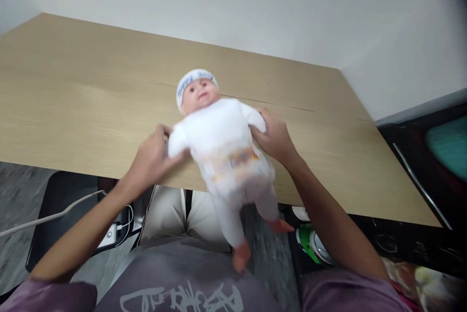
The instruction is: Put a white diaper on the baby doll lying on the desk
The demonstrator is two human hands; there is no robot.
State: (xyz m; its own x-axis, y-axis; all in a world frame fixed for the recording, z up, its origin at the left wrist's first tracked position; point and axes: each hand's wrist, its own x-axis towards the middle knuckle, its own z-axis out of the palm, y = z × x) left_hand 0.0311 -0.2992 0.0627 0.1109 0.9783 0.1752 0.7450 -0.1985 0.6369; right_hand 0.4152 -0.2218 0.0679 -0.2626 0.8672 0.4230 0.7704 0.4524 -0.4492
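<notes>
A baby doll (222,124) in a white outfit and a white cap with blue lettering is held face up over the table's near edge. Around its waist sits a diaper (237,163) with a printed, coloured band, blurred by motion. My left hand (151,156) grips the doll's arm on the left side of the view. On the other side, my right hand (273,134) is closed round its other arm. The doll's legs hang past the table edge above my lap, its bare feet pointing toward me.
The wooden table (91,93) stretches to a pale wall (219,5). Below it at left are a black chair seat (65,205), a cable (54,215) and a white power adapter (108,236). At lower right sits a green can-like container (306,241). A dark-framed object (419,171) borders the table's right side.
</notes>
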